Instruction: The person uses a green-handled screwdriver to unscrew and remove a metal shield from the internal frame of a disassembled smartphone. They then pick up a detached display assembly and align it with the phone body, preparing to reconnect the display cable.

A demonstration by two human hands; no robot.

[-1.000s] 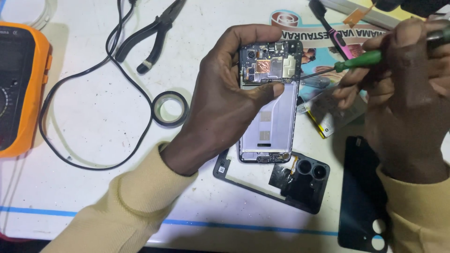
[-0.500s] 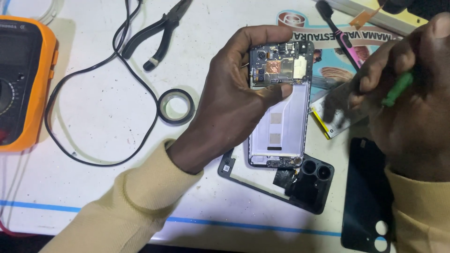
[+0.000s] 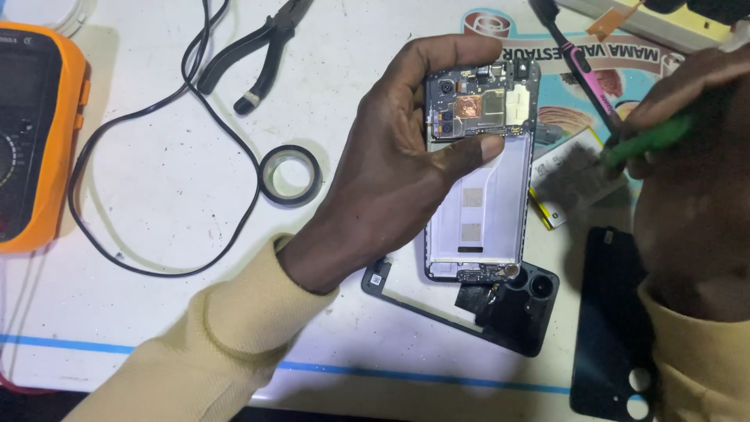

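My left hand (image 3: 398, 168) grips an opened phone (image 3: 484, 187) above the white table, back side up, with its circuit board at the top and a pale empty bay below. My thumb lies across the board's lower edge. My right hand (image 3: 687, 180) is at the right edge, holding a green-handled screwdriver (image 3: 648, 139) a little to the right of the phone. Under the phone lies a black inner frame (image 3: 512, 309) with round camera holes. A black back cover (image 3: 613, 336) lies at the lower right, partly hidden by my right arm.
An orange multimeter (image 3: 35, 133) sits at the far left, its black lead (image 3: 156, 117) looping over the table. Black pliers (image 3: 258, 55) lie at the top, a tape roll (image 3: 290, 175) in the middle. A flat battery (image 3: 566, 184) and a pink-and-black tool (image 3: 582, 74) lie on a printed sheet.
My right hand has pulled the screwdriver away from the phone's top toward the right. The phone has stayed in my left hand.
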